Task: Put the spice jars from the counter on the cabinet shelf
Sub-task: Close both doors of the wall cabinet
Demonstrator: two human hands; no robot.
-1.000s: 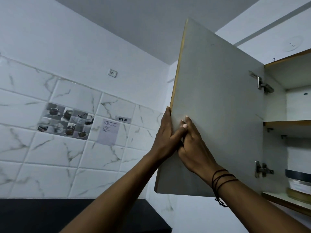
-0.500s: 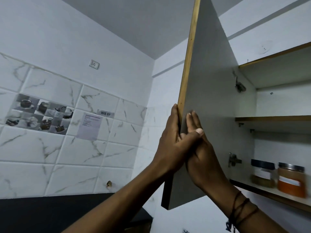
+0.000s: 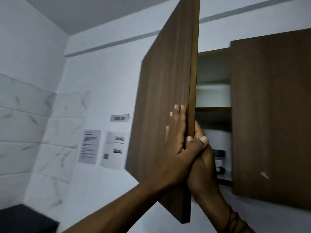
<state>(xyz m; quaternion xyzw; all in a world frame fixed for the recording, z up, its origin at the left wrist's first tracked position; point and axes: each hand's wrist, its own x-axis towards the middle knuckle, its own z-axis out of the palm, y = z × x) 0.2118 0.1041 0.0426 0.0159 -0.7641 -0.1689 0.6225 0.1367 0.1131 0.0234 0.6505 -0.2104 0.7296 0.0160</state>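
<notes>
Spice jars are barely showing: one dark-lidded jar (image 3: 218,163) is sitting on the lower cabinet shelf (image 3: 224,179), at about three o'clock from the hands, in the gap beside the closed right door (image 3: 271,115). The left hand (image 3: 176,143) is lying flat-fingered on the cabinet door (image 3: 165,106) with its thumb hooking over the edge, while the right hand (image 3: 203,165) is cupping that edge from behind, fingers hidden. If both are closing it, the right hand's fingers are risking a pinch against the frame.
</notes>
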